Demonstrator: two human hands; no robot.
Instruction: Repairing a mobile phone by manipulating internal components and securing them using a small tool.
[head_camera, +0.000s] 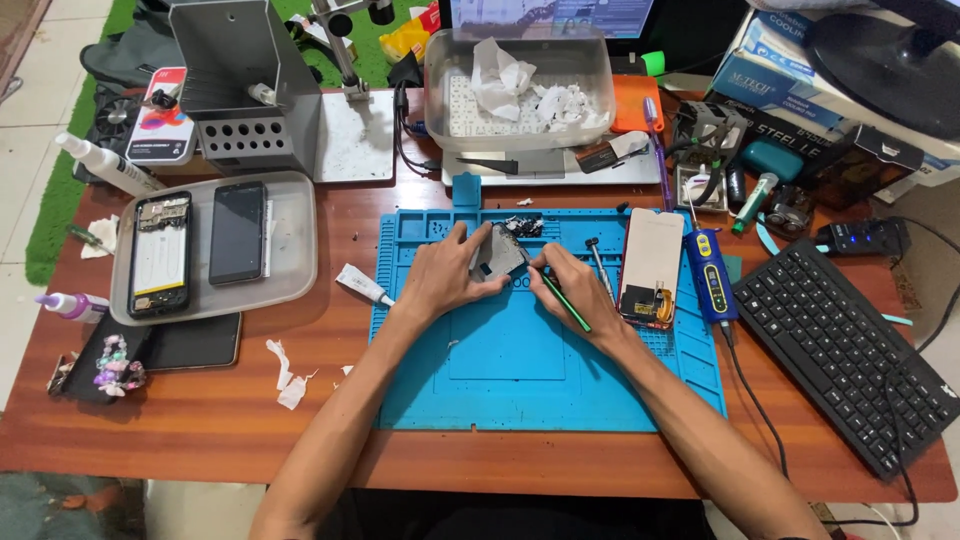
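Observation:
My left hand (445, 275) holds a small dark phone part (498, 252), tilted, over the blue work mat (520, 380). My right hand (572, 283) grips a thin green-handled tool (566, 303) with its tip against the part's right edge. Beside my right hand, a phone screen panel (650, 266) lies face down on the mat with an orange flex cable showing. A metal screwdriver (599, 262) rests between them.
A grey tray (290, 268) at left holds an opened phone (160, 255) and a black phone (238, 233). A glue tube (362, 286) lies by the mat. A blue electric tool (710, 275) and black keyboard (845, 350) lie right. A clear box with paper (520, 85) stands behind.

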